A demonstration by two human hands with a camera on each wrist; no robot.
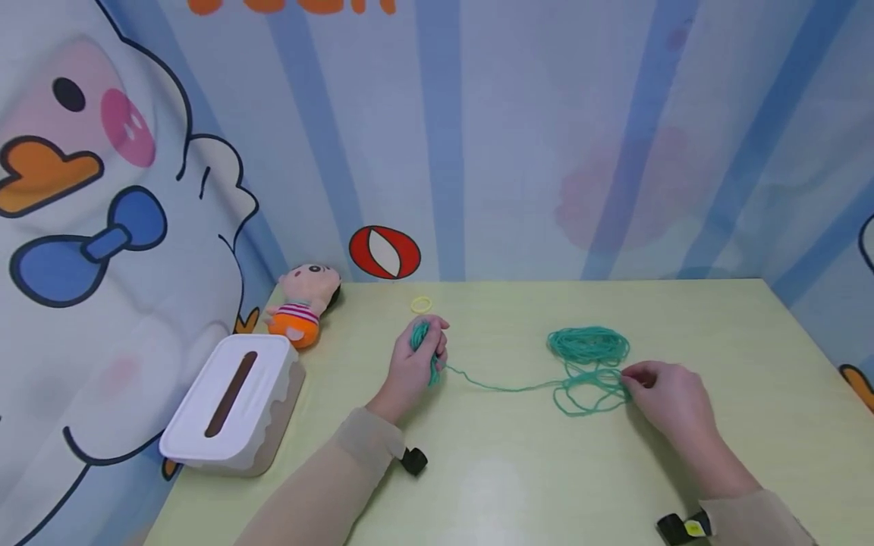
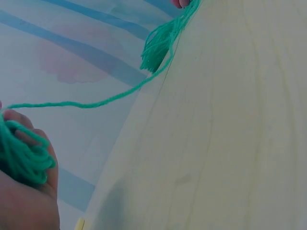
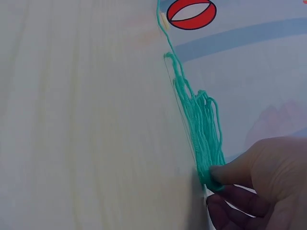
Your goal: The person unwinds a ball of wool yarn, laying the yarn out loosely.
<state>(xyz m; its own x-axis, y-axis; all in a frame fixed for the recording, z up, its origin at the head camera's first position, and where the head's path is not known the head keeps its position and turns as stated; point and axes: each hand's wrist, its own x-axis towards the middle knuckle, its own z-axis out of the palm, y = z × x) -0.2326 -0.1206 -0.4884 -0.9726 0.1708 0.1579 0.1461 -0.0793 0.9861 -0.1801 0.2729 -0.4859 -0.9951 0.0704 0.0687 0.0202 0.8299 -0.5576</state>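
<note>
My left hand (image 1: 418,364) grips a small wound bundle of green yarn (image 1: 419,334), its loops pressed into the palm in the left wrist view. From that bundle a single strand (image 1: 505,390) runs to a loose pile of the same yarn (image 1: 589,346) on the table's right half. The pile has a dense coil at the back and wide loose loops in front. At its right edge my right hand (image 1: 672,398) pinches some strands between thumb and index finger. In the right wrist view the thumb lies over the end of the gathered yarn (image 3: 204,139).
A yellow ring (image 1: 421,305) lies behind my left hand. To the left are a white-lidded tissue box (image 1: 232,402) and a plush doll (image 1: 300,303) in orange shorts. The pale table (image 1: 492,478) meets a printed cloth backdrop (image 1: 505,152) at its far edge.
</note>
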